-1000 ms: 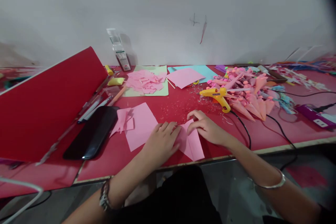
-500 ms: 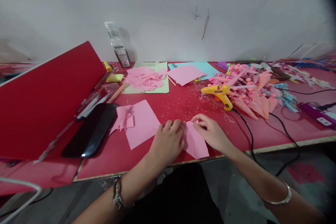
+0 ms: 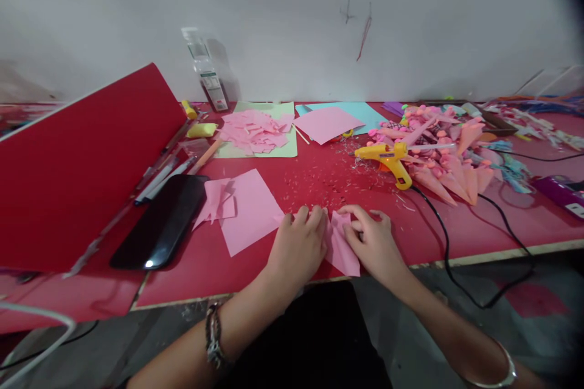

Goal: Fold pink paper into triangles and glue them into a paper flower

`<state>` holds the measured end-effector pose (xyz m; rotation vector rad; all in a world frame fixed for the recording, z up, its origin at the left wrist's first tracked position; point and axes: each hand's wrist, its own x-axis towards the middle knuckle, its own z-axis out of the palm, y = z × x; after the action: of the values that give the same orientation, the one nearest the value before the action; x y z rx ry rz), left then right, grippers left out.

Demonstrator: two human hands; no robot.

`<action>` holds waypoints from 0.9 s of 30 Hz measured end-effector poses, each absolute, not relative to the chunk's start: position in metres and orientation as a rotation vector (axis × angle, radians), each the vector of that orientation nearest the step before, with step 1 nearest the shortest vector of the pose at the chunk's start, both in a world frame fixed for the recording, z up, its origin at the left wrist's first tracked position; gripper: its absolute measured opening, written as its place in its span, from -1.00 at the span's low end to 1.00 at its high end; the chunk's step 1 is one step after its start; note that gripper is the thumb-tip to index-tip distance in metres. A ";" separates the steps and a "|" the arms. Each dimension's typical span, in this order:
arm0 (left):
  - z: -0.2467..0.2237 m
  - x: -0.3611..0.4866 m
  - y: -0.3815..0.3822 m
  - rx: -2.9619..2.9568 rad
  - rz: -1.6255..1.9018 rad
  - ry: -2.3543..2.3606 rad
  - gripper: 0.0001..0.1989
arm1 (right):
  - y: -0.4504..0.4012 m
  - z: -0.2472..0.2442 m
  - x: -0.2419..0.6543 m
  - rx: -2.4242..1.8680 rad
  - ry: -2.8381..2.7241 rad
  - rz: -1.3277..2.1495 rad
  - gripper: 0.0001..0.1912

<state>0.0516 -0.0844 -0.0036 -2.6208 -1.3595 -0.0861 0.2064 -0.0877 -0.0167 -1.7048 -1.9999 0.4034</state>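
Observation:
A pink paper piece [image 3: 341, 250] lies creased at the front of the red table, between my hands. My left hand [image 3: 298, 247] presses on its left side, palm down, with the fingers close together. My right hand [image 3: 375, 243] pinches the paper's right side between thumb and index finger, and the paper bunches up there. Left of my left hand is a flat pink sheet [image 3: 250, 211], with folded pink pieces [image 3: 219, 200] overlapping its left edge.
A yellow glue gun [image 3: 387, 161] with a black cable lies before a pile of pink cones [image 3: 451, 161]. Pink scraps [image 3: 255, 130], a pink sheet [image 3: 328, 124] and a bottle [image 3: 212, 88] stand or lie behind. On the left are a black phone [image 3: 159, 222] and a red board [image 3: 86, 170].
My right hand has drawn the paper's right side inward, and the paper looks narrower and more crumpled. The camera view has shifted slightly.

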 end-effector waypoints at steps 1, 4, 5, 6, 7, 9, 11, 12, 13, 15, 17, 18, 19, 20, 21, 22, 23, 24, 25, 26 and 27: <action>-0.004 0.052 -0.085 -2.618 -0.087 -1.362 -0.58 | -0.089 -0.016 0.207 -1.699 -1.987 0.410 -0.79; -0.007 0.053 -0.085 -2.593 -0.082 -1.378 -0.57 | -0.092 -0.013 0.208 -1.678 -1.917 0.470 -0.74; -0.007 0.053 -0.085 -2.582 -0.078 -1.387 -0.57 | -0.093 -0.012 0.209 -1.664 -1.896 0.509 -0.69; -0.007 0.055 -0.084 -2.569 -0.072 -1.399 -0.58 | -0.093 -0.010 0.209 -1.647 -1.879 0.558 -0.64; -0.007 0.056 -0.084 -2.557 -0.067 -1.414 -0.58 | -0.092 -0.009 0.210 -1.629 -1.866 0.610 -0.61; -0.005 0.059 -0.082 -2.541 -0.065 -1.455 -0.61 | -0.090 -0.008 0.211 -1.601 -1.851 0.687 -0.60; -0.003 0.059 -0.080 -2.545 -0.090 -1.499 -0.64 | -0.086 -0.008 0.213 -1.590 -1.832 0.704 -0.64; -0.002 0.059 -0.079 -2.561 -0.112 -1.510 -0.66 | -0.083 -0.008 0.214 -1.589 -1.823 0.695 -0.66; -0.002 0.058 -0.079 -2.590 -0.137 -1.507 -0.68 | -0.081 -0.009 0.215 -1.588 -1.819 0.680 -0.67; -0.002 0.054 -0.081 -2.662 -0.178 -1.471 -0.70 | -0.077 -0.011 0.217 -1.590 -1.825 0.646 -0.70; -0.004 0.051 -0.084 -2.712 -0.192 -1.446 -0.68 | -0.075 -0.012 0.218 -1.595 -1.848 0.628 -0.72; -0.004 0.050 -0.086 -2.718 -0.190 -1.452 -0.67 | -0.075 -0.012 0.219 -1.598 -1.863 0.623 -0.72; -0.005 0.050 -0.087 -2.713 -0.184 -1.467 -0.65 | -0.075 -0.013 0.218 -1.603 -1.877 0.616 -0.73; -0.005 0.050 -0.089 -2.701 -0.173 -1.486 -0.64 | -0.076 -0.013 0.218 -1.610 -1.891 0.605 -0.74; -0.006 0.051 -0.090 -2.689 -0.158 -1.501 -0.63 | -0.076 -0.013 0.217 -1.620 -1.904 0.587 -0.74; -0.006 0.052 -0.091 -2.677 -0.142 -1.512 -0.62 | -0.077 -0.013 0.217 -1.632 -1.916 0.559 -0.74; -0.007 0.054 -0.091 -2.667 -0.127 -1.517 -0.61 | -0.078 -0.013 0.216 -1.643 -1.927 0.526 -0.74; -0.007 0.055 -0.091 -2.659 -0.113 -1.517 -0.60 | -0.080 -0.013 0.215 -1.654 -1.939 0.494 -0.74; -0.007 0.055 -0.091 -2.653 -0.103 -1.515 -0.60 | -0.081 -0.014 0.214 -1.663 -1.952 0.464 -0.75; -0.007 0.056 -0.091 -2.648 -0.095 -1.512 -0.59 | -0.082 -0.015 0.213 -1.670 -1.963 0.434 -0.75; -0.007 0.056 -0.091 -2.643 -0.091 -1.509 -0.59 | -0.083 -0.015 0.212 -1.675 -1.975 0.407 -0.76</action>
<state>0.0560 -0.0909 -0.0069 -2.6434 -1.5087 -0.0906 0.2123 -0.0827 -0.0154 -1.6752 -1.9745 0.4075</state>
